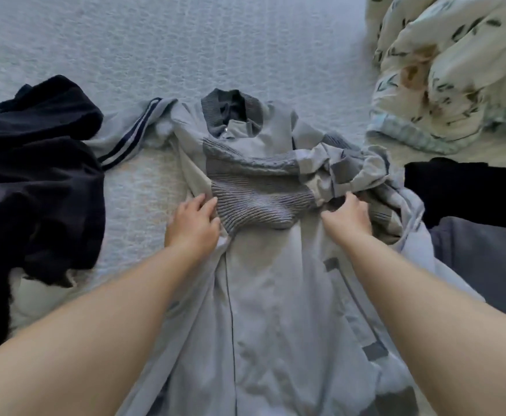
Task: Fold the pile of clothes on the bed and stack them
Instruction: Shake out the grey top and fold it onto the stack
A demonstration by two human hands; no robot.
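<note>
Jacket (263,295) lengthwise, collar far (hem near) | left hand (193,226) flat | right hand (347,219) fingers gripping sleeve (350,169)

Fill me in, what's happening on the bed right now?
A person is partway through folding a light grey jacket spread on the bed. The left hand rests by its ribbed hem; the right hand holds the bunched sleeve. Dark clothes lie at left, more dark garments at right, still unfolded.
</note>
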